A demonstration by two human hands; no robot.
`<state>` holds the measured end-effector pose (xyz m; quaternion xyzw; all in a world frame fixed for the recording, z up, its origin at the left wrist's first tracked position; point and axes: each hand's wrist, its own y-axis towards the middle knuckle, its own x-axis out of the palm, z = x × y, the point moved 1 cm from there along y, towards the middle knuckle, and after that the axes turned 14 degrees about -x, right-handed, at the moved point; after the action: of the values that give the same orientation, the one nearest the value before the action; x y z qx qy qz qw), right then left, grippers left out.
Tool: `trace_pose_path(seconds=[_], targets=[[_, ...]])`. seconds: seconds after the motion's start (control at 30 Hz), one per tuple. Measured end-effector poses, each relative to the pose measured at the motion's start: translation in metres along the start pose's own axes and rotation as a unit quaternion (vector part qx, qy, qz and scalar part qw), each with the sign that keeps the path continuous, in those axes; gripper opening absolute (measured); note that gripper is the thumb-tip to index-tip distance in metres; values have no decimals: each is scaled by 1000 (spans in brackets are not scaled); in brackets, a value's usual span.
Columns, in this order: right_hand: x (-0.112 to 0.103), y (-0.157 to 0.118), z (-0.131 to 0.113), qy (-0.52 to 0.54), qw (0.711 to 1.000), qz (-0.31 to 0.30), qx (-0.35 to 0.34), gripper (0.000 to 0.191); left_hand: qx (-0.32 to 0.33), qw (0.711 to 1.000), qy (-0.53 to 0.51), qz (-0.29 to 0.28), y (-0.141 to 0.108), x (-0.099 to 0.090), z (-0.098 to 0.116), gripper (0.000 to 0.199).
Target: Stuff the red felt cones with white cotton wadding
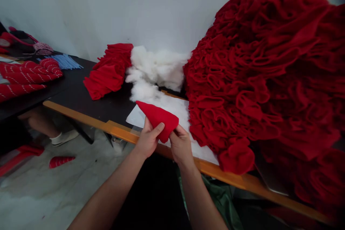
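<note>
Between my two hands is a red felt cone, its tip pointing to the upper left over the table's front edge. My left hand grips its lower left side, the thumb lying across the front. The fingers of my right hand pinch the wide end at the right; their tips are partly hidden by the cloth. Just behind the cone lie a white sheet and a heap of fluffy white stuffing.
A tall pile of red felt pieces fills the right side. A smaller red stack stands left of the stuffing. Red striped cones and blue strips lie far left. Another person's leg shows below, near a striped cone on the floor.
</note>
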<state>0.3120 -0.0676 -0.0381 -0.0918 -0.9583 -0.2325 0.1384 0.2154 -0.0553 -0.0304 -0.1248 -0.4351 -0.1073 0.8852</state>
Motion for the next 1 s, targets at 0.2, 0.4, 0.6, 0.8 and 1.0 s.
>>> trace_pose_path(seconds=[0.2,0.4,0.6,0.8,1.0], targets=[[-7,-8,-5,-62,997,38,-20,18,-11,996,-67,59,13,-7,7,30],[11,-18,-12,-301,915,-82,-256,17,-138,977,-154,55,12,3,9,27],[23,-15,-10,-397,846,-69,-349,22,-155,964,-206,61,8,10,14,31],[26,-15,-16,-380,854,-83,-346,25,-158,960,-228,50,8,6,21,36],[-4,17,-13,-384,883,-145,-226,20,-87,963,-242,87,3,-10,61,34]])
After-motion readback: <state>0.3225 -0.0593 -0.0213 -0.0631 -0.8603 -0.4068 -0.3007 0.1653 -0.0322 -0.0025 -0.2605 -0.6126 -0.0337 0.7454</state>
